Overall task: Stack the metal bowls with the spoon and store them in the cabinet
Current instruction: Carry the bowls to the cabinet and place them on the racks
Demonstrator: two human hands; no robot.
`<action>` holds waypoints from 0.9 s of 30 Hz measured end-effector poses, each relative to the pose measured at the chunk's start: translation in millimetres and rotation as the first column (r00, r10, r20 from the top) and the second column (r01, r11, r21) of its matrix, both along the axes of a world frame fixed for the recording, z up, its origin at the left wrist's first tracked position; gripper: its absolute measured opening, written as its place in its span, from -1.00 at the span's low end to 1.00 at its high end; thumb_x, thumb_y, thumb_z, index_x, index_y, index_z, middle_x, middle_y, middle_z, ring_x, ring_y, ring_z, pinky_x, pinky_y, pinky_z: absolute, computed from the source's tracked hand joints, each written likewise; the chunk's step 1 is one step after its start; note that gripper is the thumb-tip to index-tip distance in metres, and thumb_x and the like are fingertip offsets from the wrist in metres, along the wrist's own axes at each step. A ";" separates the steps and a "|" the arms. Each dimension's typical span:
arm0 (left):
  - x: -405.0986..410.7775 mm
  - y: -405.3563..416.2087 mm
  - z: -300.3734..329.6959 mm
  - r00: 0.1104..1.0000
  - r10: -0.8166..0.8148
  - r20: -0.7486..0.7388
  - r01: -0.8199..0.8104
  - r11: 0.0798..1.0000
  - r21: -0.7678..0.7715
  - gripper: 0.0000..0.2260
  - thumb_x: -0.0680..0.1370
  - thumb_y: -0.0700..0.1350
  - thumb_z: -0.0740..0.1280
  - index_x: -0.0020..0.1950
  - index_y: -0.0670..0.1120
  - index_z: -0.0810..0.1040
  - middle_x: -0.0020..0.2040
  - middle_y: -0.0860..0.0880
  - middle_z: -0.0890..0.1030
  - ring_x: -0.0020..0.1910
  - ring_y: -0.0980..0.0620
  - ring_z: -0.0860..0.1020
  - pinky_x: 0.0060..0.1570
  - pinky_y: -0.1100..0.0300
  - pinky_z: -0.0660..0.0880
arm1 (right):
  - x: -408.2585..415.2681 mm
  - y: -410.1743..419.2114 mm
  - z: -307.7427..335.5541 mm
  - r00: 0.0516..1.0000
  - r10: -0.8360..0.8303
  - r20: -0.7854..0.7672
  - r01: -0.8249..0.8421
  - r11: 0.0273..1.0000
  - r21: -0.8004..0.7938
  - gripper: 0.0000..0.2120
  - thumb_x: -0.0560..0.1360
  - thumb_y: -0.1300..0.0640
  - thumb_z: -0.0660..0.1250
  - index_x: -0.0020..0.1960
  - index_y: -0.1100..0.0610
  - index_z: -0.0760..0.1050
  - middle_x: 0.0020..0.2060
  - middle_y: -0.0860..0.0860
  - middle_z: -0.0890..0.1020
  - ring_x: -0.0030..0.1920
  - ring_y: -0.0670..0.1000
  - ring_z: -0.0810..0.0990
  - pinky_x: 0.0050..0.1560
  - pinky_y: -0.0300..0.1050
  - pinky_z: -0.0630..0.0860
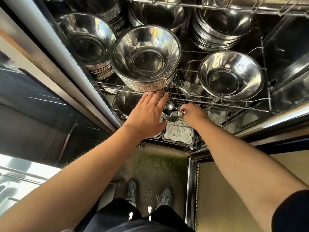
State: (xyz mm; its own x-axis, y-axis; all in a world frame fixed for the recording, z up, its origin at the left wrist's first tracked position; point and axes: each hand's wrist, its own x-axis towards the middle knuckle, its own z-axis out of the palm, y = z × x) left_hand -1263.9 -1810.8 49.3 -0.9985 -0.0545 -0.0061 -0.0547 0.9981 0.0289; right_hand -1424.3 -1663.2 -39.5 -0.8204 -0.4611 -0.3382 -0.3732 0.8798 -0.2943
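Right hand (192, 113) grip pinches bowls (172, 114), spoon (169, 106) inside.

Shiny silver bowls (147, 59) (mirror-bright), silver wire rack (217, 104), white cloth (177, 133), grey shoes (164, 197), mottled green-brown floor (155, 166)

Small bowls (172, 114) mostly hidden btwn hands; top rack (234, 5) cut off
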 end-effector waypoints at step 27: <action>-14.3 18.8 21.2 0.998 0.033 -0.052 -0.031 0.999 0.036 -0.34 0.58 0.21 0.23 0.58 -0.11 0.22 0.40 -0.13 0.46 0.37 -0.16 0.39 0.37 -0.03 0.38 | 27.4 22.2 48.1 0.975 0.145 -0.169 -0.143 0.989 0.027 -0.45 0.56 0.31 0.29 0.51 -0.01 0.36 0.28 0.09 0.58 0.27 0.15 0.52 0.13 0.09 0.55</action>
